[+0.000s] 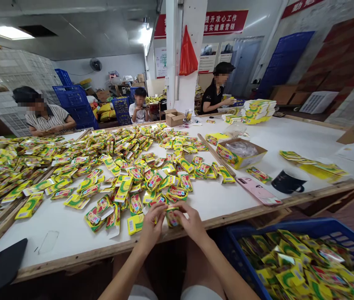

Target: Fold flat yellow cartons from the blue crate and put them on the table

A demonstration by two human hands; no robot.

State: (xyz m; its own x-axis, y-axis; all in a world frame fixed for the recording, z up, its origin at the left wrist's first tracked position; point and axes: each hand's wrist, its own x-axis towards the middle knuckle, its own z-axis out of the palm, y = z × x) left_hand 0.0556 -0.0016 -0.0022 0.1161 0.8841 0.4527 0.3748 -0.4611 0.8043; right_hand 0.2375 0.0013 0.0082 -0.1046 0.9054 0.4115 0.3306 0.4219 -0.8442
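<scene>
Both hands meet at the near edge of the desk (70, 233) and share one small yellow-and-green packet (172, 217). The left hand (151, 225) takes its left end and the right hand (192, 224) its right end. On each hand the fingers (161, 209) curl inward and pinch the packet against the thumb. This two-sided grip seems meant to steady so light a piece just above the desk edge, close to the body. The forearms rise from below and converge, with the wrists bent slightly inward and the knuckles turned up. Just beyond the hands a loose heap of packets (133, 171) spreads over the white top, within easy reach. A blue crate (236, 246) of similar packets sits low at the person's right, beside the desk. Farther right on the desk lie an open cardboard box (252, 157), a pink phone (258, 190) and a black cup (286, 182), all well apart from the hands. Other people sit at the far side.
</scene>
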